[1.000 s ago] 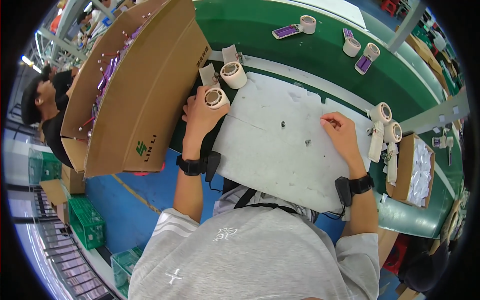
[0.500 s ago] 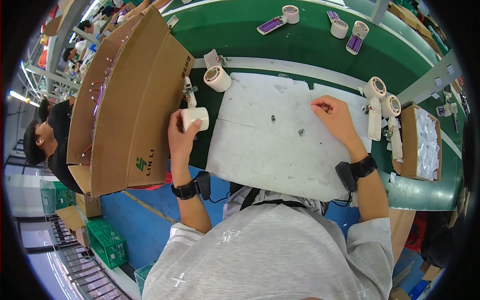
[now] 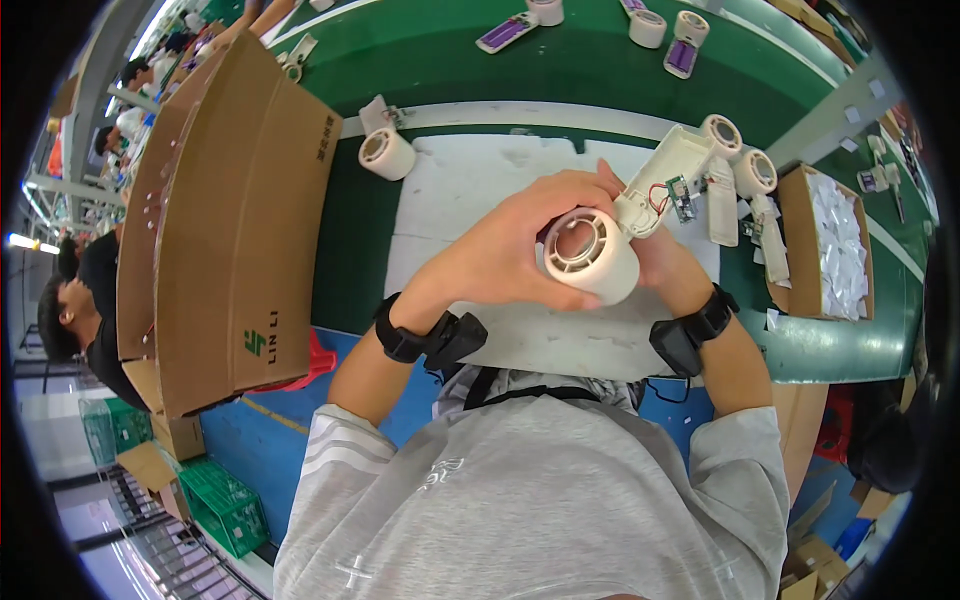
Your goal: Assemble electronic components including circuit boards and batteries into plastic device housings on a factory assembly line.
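Note:
Over the white foam mat (image 3: 440, 200), a half-built handheld fan (image 3: 618, 272) is in both my hands. My left hand (image 3: 515, 240) wraps round its white, round head, thumb below and fingers over the top. At the neck, my right hand (image 3: 662, 262) grips from the right side, its fingers mostly hidden behind the fan. The open handle shell (image 3: 678, 155) points up and to the right. A small green circuit board (image 3: 682, 198) hangs from it on red and dark wires.
A tall cardboard box (image 3: 235, 230) stands at the left. Beside it lies another fan (image 3: 386, 154). More fans (image 3: 755, 174) sit right of the mat, near a small box of silvery packets (image 3: 842, 245). Fans with purple batteries (image 3: 682, 57) rest on the green belt (image 3: 430, 65).
My left hand has brought the fan from beside the cardboard box to above the mat and turned it. My right hand has moved in and taken hold too. The view has shifted slightly.

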The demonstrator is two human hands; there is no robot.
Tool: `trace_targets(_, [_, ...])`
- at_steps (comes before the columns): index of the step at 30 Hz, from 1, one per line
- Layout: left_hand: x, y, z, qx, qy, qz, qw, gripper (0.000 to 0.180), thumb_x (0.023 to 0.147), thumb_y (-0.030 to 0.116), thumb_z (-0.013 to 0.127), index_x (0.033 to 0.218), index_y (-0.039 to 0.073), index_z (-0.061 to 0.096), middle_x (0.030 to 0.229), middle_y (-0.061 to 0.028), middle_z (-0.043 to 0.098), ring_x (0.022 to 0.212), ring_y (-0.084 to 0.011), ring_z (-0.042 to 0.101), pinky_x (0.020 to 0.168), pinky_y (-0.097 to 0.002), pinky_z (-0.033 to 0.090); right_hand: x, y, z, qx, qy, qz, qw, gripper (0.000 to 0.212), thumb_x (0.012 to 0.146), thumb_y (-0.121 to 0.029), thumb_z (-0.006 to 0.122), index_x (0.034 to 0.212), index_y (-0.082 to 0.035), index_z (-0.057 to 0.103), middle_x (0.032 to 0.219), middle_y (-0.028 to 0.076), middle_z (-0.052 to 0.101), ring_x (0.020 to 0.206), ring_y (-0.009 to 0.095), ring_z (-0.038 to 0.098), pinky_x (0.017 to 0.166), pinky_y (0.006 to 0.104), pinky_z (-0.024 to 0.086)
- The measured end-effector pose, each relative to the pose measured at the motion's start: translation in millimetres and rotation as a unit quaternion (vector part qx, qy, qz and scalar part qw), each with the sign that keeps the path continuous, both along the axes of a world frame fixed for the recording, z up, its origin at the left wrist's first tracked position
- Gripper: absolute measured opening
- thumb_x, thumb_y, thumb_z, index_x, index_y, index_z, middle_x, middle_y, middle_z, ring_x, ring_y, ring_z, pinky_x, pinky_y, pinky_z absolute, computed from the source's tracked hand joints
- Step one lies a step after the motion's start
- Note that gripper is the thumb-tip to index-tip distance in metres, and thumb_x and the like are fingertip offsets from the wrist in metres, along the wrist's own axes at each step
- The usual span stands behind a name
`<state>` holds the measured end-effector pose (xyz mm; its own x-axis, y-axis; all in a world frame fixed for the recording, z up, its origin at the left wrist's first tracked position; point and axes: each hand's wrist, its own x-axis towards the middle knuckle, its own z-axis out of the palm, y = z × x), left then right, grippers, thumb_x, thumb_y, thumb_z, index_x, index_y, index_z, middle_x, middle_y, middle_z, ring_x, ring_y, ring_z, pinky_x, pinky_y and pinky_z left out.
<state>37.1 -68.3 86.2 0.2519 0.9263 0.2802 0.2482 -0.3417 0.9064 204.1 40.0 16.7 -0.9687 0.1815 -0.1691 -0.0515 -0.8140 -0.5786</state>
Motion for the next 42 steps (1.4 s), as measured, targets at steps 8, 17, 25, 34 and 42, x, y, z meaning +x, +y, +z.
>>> trace_targets(8, [-20, 4, 7, -0.049, -0.035, -0.014, 0.998, 0.056, 0.059, 0.004, 0.078, 0.112, 0.009, 0.059, 0.121, -0.0082, 0.055, 0.111, -0.0229, 0.052, 0.094, -0.0317, 0.042, 7, 39, -28, 0.001, 0.095, -0.140, 0.986, 0.048, 0.100, -0.042, 0.042, 0.128, -0.004, 0.048, 0.123, 0.014, 0.059, 0.112, 0.023, 0.059, 0.093, 0.0361, 0.052])
trace_targets(17, [-38, 31, -28, -0.048, 0.203, -0.034, 0.977, 0.054, 0.060, -0.021, 0.047, 0.101, 0.009, 0.066, 0.120, -0.0085, 0.055, 0.105, -0.0262, 0.054, 0.084, -0.0308, 0.045, 28, 64, 4, 0.203, -0.046, -0.232, 0.950, 0.041, 0.098, -0.036, 0.050, 0.121, -0.001, 0.050, 0.110, 0.015, 0.065, 0.085, 0.021, 0.067, 0.070, 0.0279, 0.054])
trace_targets(25, [-30, 15, -29, 0.026, 0.200, 0.050, 0.978, 0.035, 0.068, -0.015, 0.053, 0.094, 0.006, 0.065, 0.112, -0.0089, 0.058, 0.099, -0.0227, 0.056, 0.080, -0.0304, 0.046, 13, 45, -2, 0.278, -0.145, -0.269, 0.911, 0.033, 0.094, -0.035, 0.058, 0.106, -0.004, 0.058, 0.089, 0.008, 0.063, 0.070, 0.013, 0.062, 0.055, 0.0231, 0.049])
trace_targets(34, [26, -23, -40, -0.159, 0.219, 0.191, 0.944, 0.034, 0.075, 0.013, 0.075, 0.101, 0.004, 0.055, 0.093, -0.0109, 0.060, 0.082, -0.0261, 0.062, 0.074, -0.0322, 0.050, 3, 16, 9, 0.512, -0.182, -0.168, 0.822, 0.026, 0.085, -0.019, 0.068, 0.107, -0.008, 0.059, 0.082, 0.000, 0.055, 0.068, 0.007, 0.055, 0.054, 0.0206, 0.044])
trace_targets(42, [7, -26, -63, -0.178, 0.049, 0.215, 0.959, 0.031, 0.077, 0.009, 0.073, 0.101, 0.002, 0.054, 0.091, -0.0091, 0.062, 0.083, -0.0203, 0.062, 0.077, -0.0304, 0.051, 7, 21, 14, 0.507, -0.184, -0.175, 0.824, 0.024, 0.080, -0.020, 0.073, 0.095, -0.006, 0.060, 0.082, -0.002, 0.056, 0.066, 0.005, 0.050, 0.062, 0.0208, 0.044])
